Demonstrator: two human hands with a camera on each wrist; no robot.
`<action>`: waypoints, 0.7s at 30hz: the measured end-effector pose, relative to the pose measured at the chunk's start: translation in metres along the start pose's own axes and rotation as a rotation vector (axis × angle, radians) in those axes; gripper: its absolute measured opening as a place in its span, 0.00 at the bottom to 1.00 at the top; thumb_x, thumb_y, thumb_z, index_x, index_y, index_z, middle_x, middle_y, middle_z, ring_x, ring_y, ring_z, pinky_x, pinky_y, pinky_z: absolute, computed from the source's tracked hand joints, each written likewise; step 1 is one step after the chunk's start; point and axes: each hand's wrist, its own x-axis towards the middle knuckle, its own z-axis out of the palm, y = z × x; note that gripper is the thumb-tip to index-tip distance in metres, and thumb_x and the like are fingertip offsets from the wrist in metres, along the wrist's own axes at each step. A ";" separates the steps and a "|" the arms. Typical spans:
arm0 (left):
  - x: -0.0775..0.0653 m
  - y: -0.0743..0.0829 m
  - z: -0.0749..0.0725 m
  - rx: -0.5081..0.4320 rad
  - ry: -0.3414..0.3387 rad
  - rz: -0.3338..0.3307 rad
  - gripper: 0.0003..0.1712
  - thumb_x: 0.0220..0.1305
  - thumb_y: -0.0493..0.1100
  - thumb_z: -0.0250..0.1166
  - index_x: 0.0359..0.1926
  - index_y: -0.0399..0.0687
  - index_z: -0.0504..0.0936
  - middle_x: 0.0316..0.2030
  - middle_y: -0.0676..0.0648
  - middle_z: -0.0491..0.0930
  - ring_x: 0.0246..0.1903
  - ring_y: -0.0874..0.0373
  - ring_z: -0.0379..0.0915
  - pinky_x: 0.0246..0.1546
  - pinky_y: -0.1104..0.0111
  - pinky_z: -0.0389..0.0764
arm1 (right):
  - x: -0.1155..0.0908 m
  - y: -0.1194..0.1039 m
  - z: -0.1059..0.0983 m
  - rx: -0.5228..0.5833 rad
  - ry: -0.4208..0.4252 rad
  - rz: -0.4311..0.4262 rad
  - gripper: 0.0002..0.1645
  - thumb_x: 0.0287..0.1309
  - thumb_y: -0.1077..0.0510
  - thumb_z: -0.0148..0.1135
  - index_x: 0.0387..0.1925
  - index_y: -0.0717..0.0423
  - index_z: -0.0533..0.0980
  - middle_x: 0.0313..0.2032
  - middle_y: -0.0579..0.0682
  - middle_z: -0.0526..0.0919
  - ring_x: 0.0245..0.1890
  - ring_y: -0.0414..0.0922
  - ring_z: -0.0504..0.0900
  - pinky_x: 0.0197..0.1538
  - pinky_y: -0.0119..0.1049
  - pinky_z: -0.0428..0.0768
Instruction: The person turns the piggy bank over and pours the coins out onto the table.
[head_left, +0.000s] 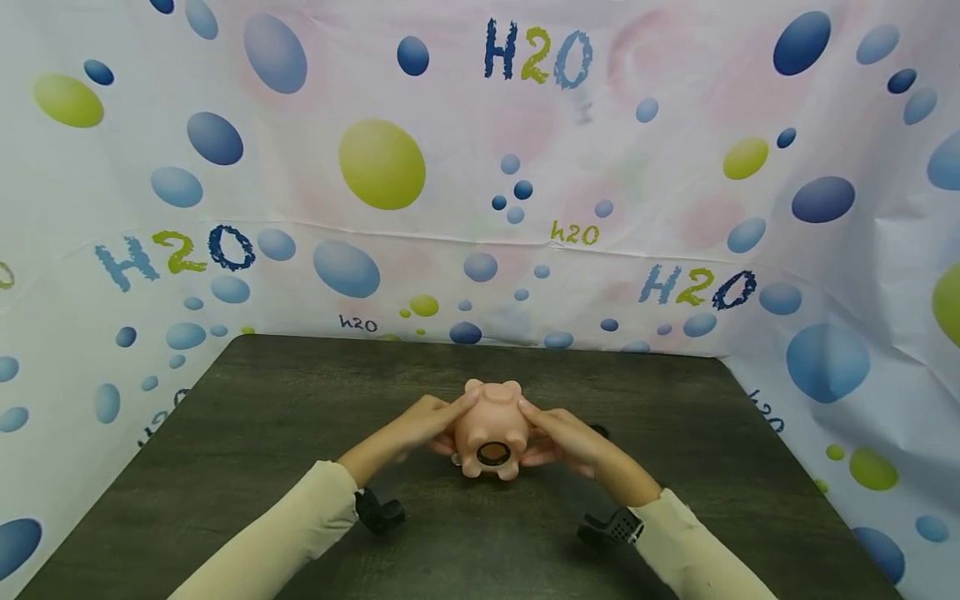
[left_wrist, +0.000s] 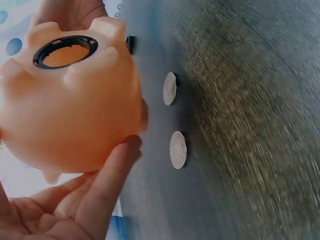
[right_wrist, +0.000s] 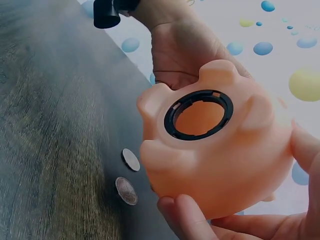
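A peach-pink piggy bank [head_left: 491,421] is held in both hands above the table. Its underside, with stubby feet, faces my body, and a black-rimmed round hole [right_wrist: 198,115] there stands uncovered. The left hand [head_left: 429,422] grips one side, thumb [left_wrist: 112,182] on the body. On the opposite side the right hand [head_left: 562,437] holds it, its thumb near the top in the head view. Two silvery coins, one [left_wrist: 170,88] and another [left_wrist: 178,150], lie on the table close to the piggy bank.
A dark wood-grain table [head_left: 300,392] bears everything. Behind the right hand a small black object [head_left: 600,431] is partly hidden. A white backdrop [head_left: 637,167] with blue and green dots encloses the back and sides. Black camera mounts [head_left: 378,511] sit on both wrists.
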 end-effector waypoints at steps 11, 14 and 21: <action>0.001 0.022 -0.002 0.020 0.053 -0.027 0.40 0.63 0.71 0.53 0.45 0.37 0.85 0.31 0.43 0.86 0.31 0.53 0.84 0.37 0.59 0.86 | 0.000 -0.015 -0.004 0.057 0.001 -0.007 0.41 0.72 0.38 0.43 0.64 0.72 0.65 0.49 0.56 0.81 0.40 0.46 0.85 0.51 0.44 0.82; -0.002 0.040 -0.010 0.060 0.041 0.086 0.38 0.65 0.68 0.53 0.53 0.39 0.82 0.40 0.42 0.85 0.37 0.53 0.83 0.40 0.60 0.85 | -0.005 -0.036 -0.007 -0.012 0.013 -0.092 0.40 0.72 0.41 0.44 0.67 0.71 0.60 0.55 0.61 0.77 0.45 0.50 0.84 0.54 0.47 0.80; -0.014 0.060 -0.027 0.300 0.088 0.567 0.45 0.61 0.56 0.66 0.73 0.45 0.58 0.65 0.42 0.68 0.62 0.49 0.69 0.59 0.59 0.75 | -0.023 -0.062 -0.005 -0.319 0.128 -0.558 0.44 0.63 0.59 0.62 0.74 0.60 0.50 0.68 0.65 0.59 0.61 0.62 0.70 0.58 0.43 0.78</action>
